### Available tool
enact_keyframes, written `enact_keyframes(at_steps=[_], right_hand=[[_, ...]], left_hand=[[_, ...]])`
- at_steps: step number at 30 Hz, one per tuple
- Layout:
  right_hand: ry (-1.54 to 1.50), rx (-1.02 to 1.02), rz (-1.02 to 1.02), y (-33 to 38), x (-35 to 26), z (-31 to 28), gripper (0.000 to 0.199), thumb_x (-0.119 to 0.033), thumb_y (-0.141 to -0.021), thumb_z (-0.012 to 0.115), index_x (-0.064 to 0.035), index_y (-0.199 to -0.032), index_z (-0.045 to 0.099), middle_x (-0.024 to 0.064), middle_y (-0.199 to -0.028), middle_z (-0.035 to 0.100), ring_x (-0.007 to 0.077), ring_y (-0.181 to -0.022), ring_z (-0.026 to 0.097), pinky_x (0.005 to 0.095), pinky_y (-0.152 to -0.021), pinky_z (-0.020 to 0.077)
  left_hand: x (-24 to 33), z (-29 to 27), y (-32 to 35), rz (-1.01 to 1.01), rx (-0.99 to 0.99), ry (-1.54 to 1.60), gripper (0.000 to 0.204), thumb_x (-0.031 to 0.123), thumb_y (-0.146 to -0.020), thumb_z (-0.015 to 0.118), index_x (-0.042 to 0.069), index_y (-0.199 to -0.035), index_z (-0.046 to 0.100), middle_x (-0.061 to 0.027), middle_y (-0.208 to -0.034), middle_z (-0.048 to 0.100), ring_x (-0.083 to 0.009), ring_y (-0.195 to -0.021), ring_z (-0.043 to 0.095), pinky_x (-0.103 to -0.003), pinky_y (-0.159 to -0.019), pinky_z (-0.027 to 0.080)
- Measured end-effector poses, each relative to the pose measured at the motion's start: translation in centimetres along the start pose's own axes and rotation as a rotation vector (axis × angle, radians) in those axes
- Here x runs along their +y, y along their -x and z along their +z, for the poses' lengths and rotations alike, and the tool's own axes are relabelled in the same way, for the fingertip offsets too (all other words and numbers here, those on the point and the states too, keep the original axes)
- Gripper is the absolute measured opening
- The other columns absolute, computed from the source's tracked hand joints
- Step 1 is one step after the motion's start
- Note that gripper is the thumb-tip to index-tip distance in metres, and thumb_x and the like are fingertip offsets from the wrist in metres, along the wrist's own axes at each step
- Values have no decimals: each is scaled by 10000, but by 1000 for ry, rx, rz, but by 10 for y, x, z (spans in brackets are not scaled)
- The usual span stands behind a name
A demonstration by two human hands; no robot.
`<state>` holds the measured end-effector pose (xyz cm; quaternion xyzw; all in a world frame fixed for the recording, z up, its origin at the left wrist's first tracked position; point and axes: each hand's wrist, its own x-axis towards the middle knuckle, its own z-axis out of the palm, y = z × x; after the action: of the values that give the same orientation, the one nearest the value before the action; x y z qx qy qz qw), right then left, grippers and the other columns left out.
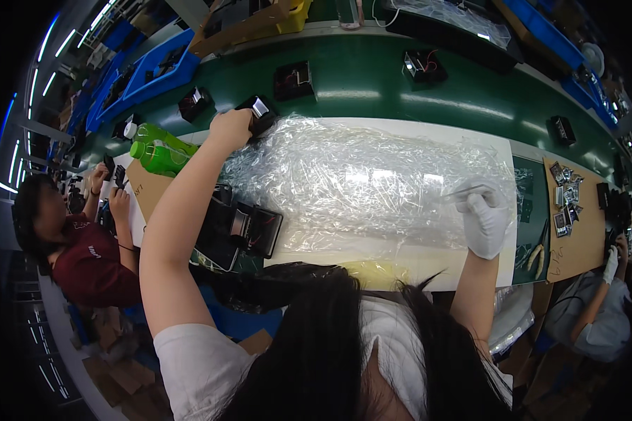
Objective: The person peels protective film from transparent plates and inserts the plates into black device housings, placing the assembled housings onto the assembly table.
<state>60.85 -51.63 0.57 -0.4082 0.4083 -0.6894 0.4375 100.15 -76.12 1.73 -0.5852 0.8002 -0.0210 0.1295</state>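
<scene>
My left hand (232,128) is bare and stretched out to the far left, its fingers closed on a black box-shaped unit (261,114) with a silvery top part. That unit sits where the green belt meets the crumpled clear plastic film (358,179). The film covers much of a white board (428,263) in front of me. Over the film's right side, my right hand (486,223) wears a white glove and pinches metal tweezers (465,191), tips pointing left. Below my left forearm lie more black units, one (265,233) with red wires showing.
Along the green belt (365,74) stand several black units, one (423,64) with red wires. Green bottles (163,151) stand left of my forearm. Cardboard (576,238) with silvery parts lies right, beside tan-handled pliers (536,258). Co-workers sit left (91,252) and right (593,316).
</scene>
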Motion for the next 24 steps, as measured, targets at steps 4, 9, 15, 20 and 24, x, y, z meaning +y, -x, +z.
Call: enact_keyframes(at_steps=[4, 9, 15, 20, 24], right_hand=[[60, -1, 22, 0, -1, 0, 135, 8, -842, 626, 23, -964, 684, 111, -887, 682, 148, -753, 605, 221, -652, 478], [-10, 31, 46, -20, -4, 29, 146, -57, -888, 648, -3, -1016, 693, 98, -866, 694, 125, -770, 637, 192, -632, 486], [-1, -98, 136, -33, -21, 89, 108, -75, -893, 664, -22, -985, 684, 80, -793, 677, 97, -668, 618, 165, -542, 458], [36, -118, 285, -37, -26, 90, 72, -59, -907, 641, -20, -962, 666, 79, -751, 655, 86, -592, 581, 160, -499, 435], [93, -138, 361, -38, -25, 77, 44, -67, -897, 657, -42, -928, 677, 49, -719, 647, 85, -537, 567, 167, -511, 448]], left_hand=[[-27, -24, -10, 44, 241, 657, 241, 205, -889, 519, 8, -970, 634, -138, -866, 657, -279, -792, 628, -369, -749, 496], [42, -79, 7, -108, 114, 1701, 269, 275, -813, 493, 55, -834, 647, -82, -810, 623, -184, -705, 554, -272, -680, 434], [127, -77, 17, 190, -276, 1942, 254, 272, -761, 484, 50, -724, 601, -73, -744, 576, -178, -686, 524, -268, -632, 407], [157, -72, 23, 331, -473, 1971, 249, 255, -763, 483, 43, -731, 609, -78, -728, 578, -173, -661, 509, -271, -620, 405], [176, -68, 30, 305, -496, 2043, 248, 248, -771, 482, 42, -731, 614, -71, -712, 579, -170, -633, 497, -270, -613, 403]])
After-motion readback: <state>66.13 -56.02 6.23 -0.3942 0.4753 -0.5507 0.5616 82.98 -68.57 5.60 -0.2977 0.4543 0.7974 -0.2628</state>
